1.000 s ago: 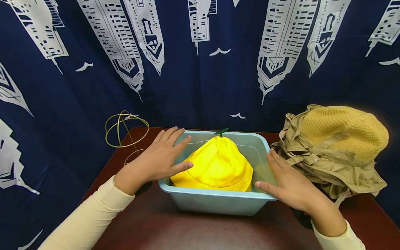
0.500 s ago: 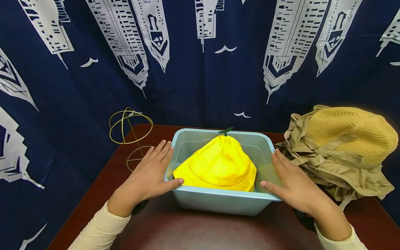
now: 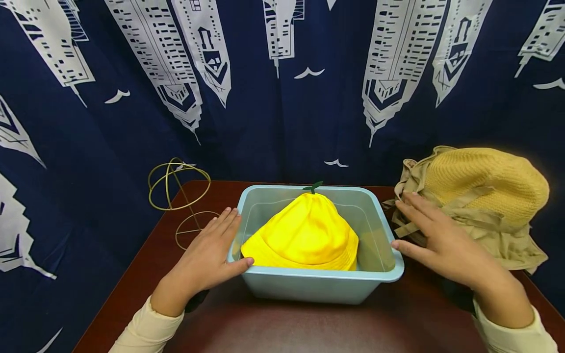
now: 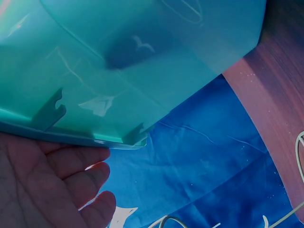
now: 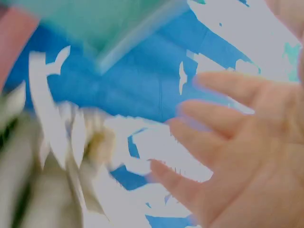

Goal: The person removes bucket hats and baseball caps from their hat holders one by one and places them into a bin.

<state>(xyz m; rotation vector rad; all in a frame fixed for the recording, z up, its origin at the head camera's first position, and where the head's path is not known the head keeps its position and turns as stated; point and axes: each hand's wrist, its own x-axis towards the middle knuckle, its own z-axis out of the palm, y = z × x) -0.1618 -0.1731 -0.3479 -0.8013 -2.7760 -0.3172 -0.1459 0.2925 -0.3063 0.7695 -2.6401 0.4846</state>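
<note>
A navy cloth (image 3: 282, 122) printed with white buildings and birds hangs behind the dark red table (image 3: 309, 328). Near the middle of the table stands the bin (image 3: 309, 284), pale blue and upright. To its right lies a tan bundle (image 3: 490, 171) of straps and fabric with a straw-yellow crown. The yellow hat (image 3: 304, 230) sits inside the bin, crown up, its top rising above the front rim. At the back left is a gold wire stand (image 3: 171, 210) of thin loops. The left hand (image 3: 203, 257) rests against the bin's left rim, 4 fingers extended side by side, thumb at the front corner. The right hand (image 3: 446, 245) is spread, holding nothing, between bin and bundle; whether its thumb touches the rim I cannot tell. On the hat's tip are 2 small green leaves (image 3: 313, 187).
</note>
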